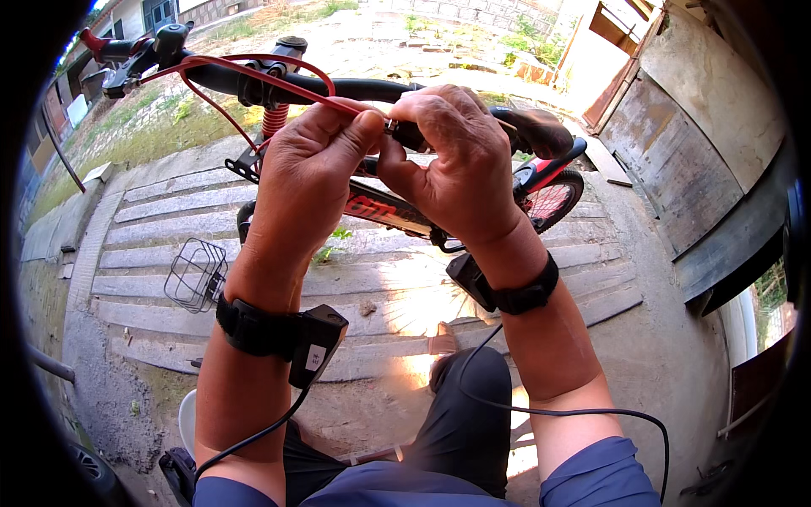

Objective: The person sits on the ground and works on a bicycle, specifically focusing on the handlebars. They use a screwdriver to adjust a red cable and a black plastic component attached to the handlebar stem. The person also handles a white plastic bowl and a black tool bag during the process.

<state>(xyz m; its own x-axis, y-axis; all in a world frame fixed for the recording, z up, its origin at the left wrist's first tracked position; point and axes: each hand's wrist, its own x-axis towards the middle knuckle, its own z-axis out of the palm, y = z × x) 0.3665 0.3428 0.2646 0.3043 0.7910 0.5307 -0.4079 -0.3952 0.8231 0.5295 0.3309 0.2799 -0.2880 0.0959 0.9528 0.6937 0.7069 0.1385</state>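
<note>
My left hand [308, 160] pinches a red cable [291, 88] between thumb and fingertips, close to a small silvery metal fitting [390, 127]. On the other side of that fitting, my right hand [460, 156] curls its thumb and fingers around a dark part [410, 135] at the bicycle's handlebar; the fingers hide most of it, so its kind is unclear. The two hands almost meet. Behind them runs the black handlebar [215, 80], with a red-ended grip [106, 49] and a brake lever [125, 82] at its far left. A blurred black grip [541, 133] extends right.
Below the hands is the bicycle's black and red frame [389, 213], with its wheel [557, 203] to the right. A black wire basket [196, 275] lies on the slatted concrete ground [160, 237]. Boards [650, 139] lean at the right. Black cords [583, 411] hang from both wrist devices.
</note>
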